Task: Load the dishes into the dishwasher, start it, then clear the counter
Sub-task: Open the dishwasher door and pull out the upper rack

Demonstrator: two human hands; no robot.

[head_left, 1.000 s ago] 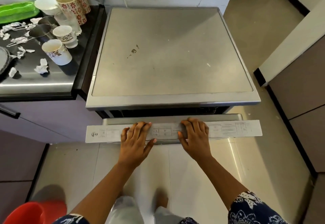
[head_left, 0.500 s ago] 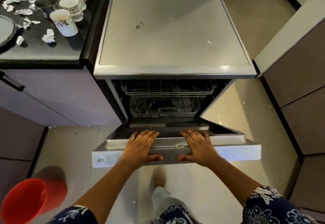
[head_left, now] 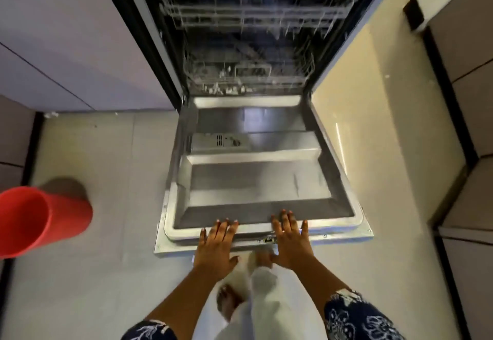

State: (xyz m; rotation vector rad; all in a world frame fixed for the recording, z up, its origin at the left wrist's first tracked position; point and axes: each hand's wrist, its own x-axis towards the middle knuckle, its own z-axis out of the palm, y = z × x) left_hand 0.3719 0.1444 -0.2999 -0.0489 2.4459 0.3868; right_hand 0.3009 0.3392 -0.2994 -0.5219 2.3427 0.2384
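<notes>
We look down on a pale tiled floor (head_left: 106,179), and we place everything from the open dishwasher door (head_left: 261,190), which lies flat above it. Well to the left of the door a red bucket (head_left: 45,225) stands on the tiles, a soft shadow behind it. Farther back on that side, a small white scrap (head_left: 50,114) lies at the foot of the pale cabinets (head_left: 66,46). Just in front of the door's near edge a bare foot (head_left: 229,302), blurred, rests on the floor. Right of the door, darker cabinets (head_left: 466,99) meet the tiles.
</notes>
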